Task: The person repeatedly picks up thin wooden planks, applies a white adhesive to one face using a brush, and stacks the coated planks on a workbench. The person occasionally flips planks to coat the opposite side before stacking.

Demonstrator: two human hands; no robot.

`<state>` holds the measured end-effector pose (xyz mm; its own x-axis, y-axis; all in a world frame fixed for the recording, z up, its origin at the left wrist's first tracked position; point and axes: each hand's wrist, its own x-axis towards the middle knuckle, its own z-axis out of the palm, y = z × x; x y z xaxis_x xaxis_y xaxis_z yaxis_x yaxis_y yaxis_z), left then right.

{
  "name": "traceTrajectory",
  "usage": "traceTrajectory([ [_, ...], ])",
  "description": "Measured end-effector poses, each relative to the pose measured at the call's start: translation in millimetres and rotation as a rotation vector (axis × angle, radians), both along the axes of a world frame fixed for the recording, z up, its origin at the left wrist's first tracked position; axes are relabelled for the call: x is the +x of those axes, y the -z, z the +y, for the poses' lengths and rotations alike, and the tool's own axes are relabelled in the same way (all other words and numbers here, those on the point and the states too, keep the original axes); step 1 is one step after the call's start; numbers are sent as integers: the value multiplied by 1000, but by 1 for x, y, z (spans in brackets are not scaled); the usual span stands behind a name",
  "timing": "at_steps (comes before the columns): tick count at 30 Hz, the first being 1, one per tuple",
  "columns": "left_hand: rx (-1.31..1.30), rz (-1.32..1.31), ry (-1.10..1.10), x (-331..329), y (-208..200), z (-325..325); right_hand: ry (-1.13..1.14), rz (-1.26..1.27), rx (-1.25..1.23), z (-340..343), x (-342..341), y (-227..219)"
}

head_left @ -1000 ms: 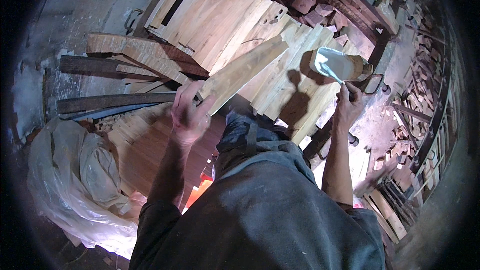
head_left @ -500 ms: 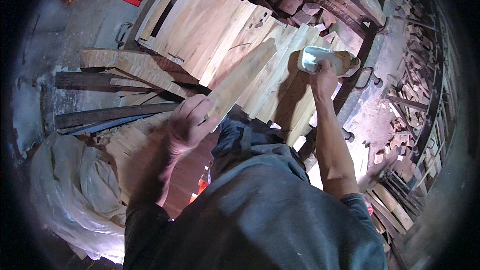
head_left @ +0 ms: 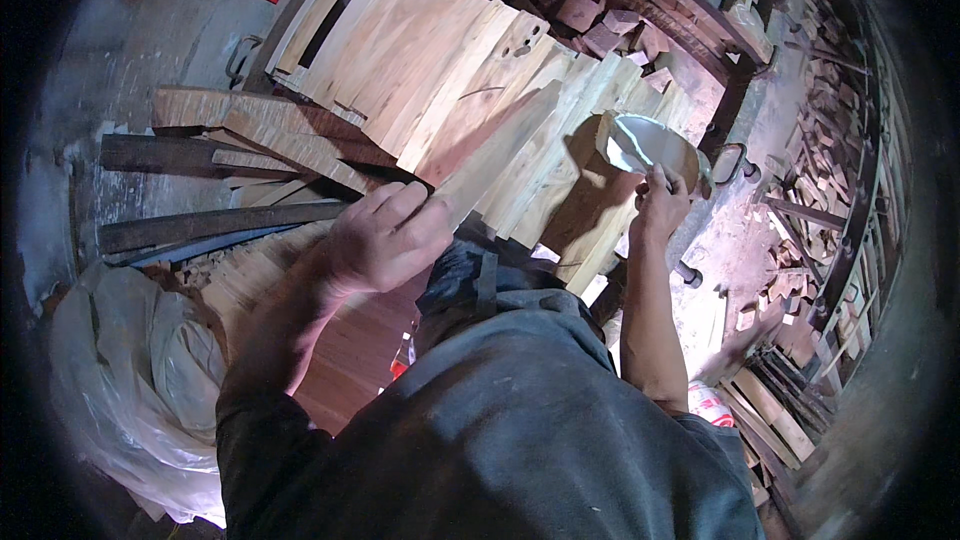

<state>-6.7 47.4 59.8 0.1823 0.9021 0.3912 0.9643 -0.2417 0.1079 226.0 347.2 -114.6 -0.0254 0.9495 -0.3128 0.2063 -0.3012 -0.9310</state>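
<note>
My left hand (head_left: 392, 238) grips the near end of a long, narrow wooden board (head_left: 505, 145), which slants up and away to the right over other boards. My right hand (head_left: 662, 202) is closed at the near edge of a tan, scoop-shaped container (head_left: 672, 152) with a white inside. Whether a small tool is also between those fingers I cannot make out. Beneath both lies a row of pale wooden boards (head_left: 420, 70), set side by side, and the container throws a dark shadow on them.
Dark and rough planks (head_left: 170, 153) stick out at the left, above a bundle of clear plastic sheeting (head_left: 135, 370). Wood blocks (head_left: 600, 35) lie beyond the boards. Scrap wood (head_left: 825, 170) is heaped along the right. A metal handle (head_left: 733, 158) stands near the container.
My right hand has moved slightly down and right, and the container has tipped so its white inside shows differently. My left hand has shifted a little along with the board's near end.
</note>
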Motion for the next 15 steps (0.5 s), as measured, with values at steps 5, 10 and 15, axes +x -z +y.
traceTrajectory([
  [5,-3,3,-33,-7,-1,-4,8,190,-85,-10,7,-20],
  [10,69,57,33,-10,-3,3,-58,400,-292,-8,4,-31],
  [15,74,54,72,-17,-1,6,35,386,-242,-4,6,-18],
])
